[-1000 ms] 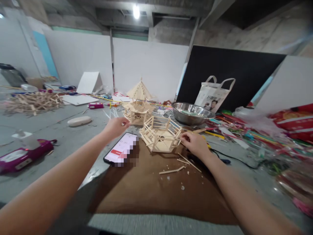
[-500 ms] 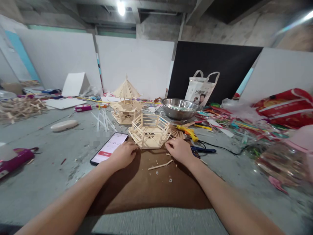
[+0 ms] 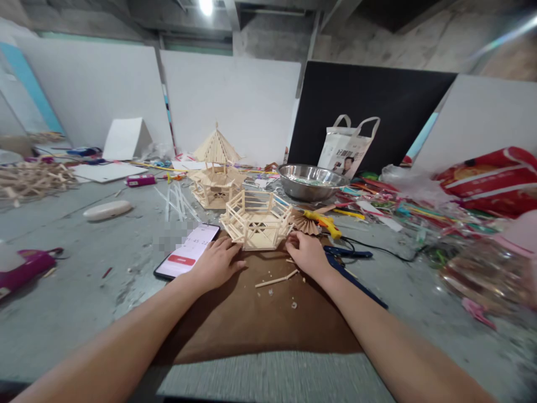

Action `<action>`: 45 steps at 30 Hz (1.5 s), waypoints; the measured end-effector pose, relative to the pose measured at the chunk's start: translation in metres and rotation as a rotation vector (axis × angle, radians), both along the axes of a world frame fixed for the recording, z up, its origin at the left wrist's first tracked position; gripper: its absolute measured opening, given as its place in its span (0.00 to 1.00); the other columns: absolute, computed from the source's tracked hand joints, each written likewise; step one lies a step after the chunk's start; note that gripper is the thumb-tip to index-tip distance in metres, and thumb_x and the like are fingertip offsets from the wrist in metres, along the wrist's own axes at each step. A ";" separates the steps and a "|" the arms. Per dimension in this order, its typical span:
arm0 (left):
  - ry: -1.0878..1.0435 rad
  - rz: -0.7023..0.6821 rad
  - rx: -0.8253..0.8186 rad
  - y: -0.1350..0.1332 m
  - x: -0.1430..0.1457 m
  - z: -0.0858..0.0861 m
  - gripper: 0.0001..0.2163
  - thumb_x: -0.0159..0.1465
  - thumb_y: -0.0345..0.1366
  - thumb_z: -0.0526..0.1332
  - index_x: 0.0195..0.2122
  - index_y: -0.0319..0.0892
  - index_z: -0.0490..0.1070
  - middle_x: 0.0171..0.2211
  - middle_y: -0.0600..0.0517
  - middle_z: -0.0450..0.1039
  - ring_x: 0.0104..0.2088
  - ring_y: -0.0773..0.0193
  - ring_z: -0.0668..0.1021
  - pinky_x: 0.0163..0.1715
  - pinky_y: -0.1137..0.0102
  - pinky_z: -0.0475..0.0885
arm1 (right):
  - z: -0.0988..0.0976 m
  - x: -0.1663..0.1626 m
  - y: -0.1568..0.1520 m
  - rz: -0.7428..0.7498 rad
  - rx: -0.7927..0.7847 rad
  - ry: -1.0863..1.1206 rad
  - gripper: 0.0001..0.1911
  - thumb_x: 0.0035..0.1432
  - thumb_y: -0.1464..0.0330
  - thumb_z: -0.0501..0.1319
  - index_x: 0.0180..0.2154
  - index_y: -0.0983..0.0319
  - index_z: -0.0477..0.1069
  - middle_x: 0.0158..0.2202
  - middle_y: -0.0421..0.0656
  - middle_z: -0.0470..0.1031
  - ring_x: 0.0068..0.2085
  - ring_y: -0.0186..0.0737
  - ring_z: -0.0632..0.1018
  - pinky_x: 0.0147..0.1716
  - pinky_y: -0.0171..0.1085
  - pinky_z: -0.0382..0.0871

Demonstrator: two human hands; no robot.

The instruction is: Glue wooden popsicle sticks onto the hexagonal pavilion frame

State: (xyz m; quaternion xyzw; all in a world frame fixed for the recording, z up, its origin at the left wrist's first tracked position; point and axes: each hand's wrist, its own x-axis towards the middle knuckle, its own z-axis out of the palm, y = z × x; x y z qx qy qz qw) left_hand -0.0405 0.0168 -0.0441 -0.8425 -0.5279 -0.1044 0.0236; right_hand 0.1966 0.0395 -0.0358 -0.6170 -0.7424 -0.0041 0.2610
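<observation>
A hexagonal frame of wooden sticks (image 3: pixel 257 219) stands at the far edge of a brown sheet (image 3: pixel 255 313) on the grey table. My left hand (image 3: pixel 216 262) lies flat on the sheet just left of the frame, fingers stretched out, beside a lit phone (image 3: pixel 187 258). My right hand (image 3: pixel 307 253) rests at the frame's right corner with its fingers curled down on the sheet; nothing shows in them. Loose sticks (image 3: pixel 277 278) lie between the hands. A finished stick pavilion (image 3: pixel 216 170) stands behind the frame.
A yellow glue gun (image 3: pixel 322 221) with a dark cable lies right of the frame, a steel bowl (image 3: pixel 311 182) and a tote bag (image 3: pixel 347 148) behind it. Colourful clutter covers the right side. A stick pile (image 3: pixel 31 179) and a magenta case (image 3: pixel 23 267) are at left.
My left hand came down from near the pavilion to the sheet beside the frame. My right hand shifted a little along the frame's right corner. The view turned slightly.
</observation>
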 end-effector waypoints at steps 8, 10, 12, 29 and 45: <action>0.006 -0.013 -0.022 -0.001 -0.001 0.002 0.22 0.58 0.48 0.48 0.51 0.43 0.61 0.51 0.45 0.62 0.53 0.53 0.61 0.50 0.60 0.57 | -0.003 0.001 0.003 0.135 0.026 0.102 0.16 0.47 0.71 0.53 0.40 0.64 0.70 0.39 0.45 0.75 0.41 0.40 0.74 0.41 0.36 0.64; 0.007 -0.017 -0.030 -0.001 -0.002 0.002 0.23 0.58 0.49 0.48 0.51 0.43 0.61 0.51 0.45 0.62 0.53 0.53 0.60 0.50 0.60 0.56 | -0.001 0.000 0.002 0.144 0.035 0.086 0.16 0.47 0.72 0.53 0.39 0.65 0.71 0.39 0.45 0.75 0.41 0.40 0.74 0.41 0.36 0.64; 0.005 -0.013 -0.030 0.000 -0.002 0.002 0.23 0.58 0.49 0.49 0.50 0.43 0.61 0.51 0.46 0.63 0.54 0.54 0.60 0.50 0.60 0.56 | 0.001 -0.001 0.000 0.153 0.050 0.063 0.16 0.47 0.72 0.52 0.39 0.64 0.71 0.38 0.45 0.76 0.40 0.40 0.75 0.41 0.37 0.63; 0.000 0.017 0.006 -0.003 -0.002 0.012 0.16 0.57 0.44 0.51 0.44 0.44 0.66 0.47 0.48 0.67 0.50 0.54 0.63 0.48 0.60 0.58 | 0.001 -0.001 -0.002 0.162 0.129 -0.087 0.14 0.49 0.71 0.52 0.38 0.64 0.71 0.34 0.44 0.76 0.37 0.41 0.74 0.42 0.40 0.59; -0.085 0.113 0.389 0.000 0.000 0.034 0.26 0.53 0.27 0.50 0.54 0.51 0.56 0.56 0.49 0.50 0.55 0.53 0.55 0.51 0.59 0.54 | 0.008 -0.008 -0.005 0.188 0.345 -0.142 0.26 0.48 0.72 0.52 0.52 0.64 0.58 0.52 0.49 0.61 0.52 0.44 0.61 0.51 0.43 0.53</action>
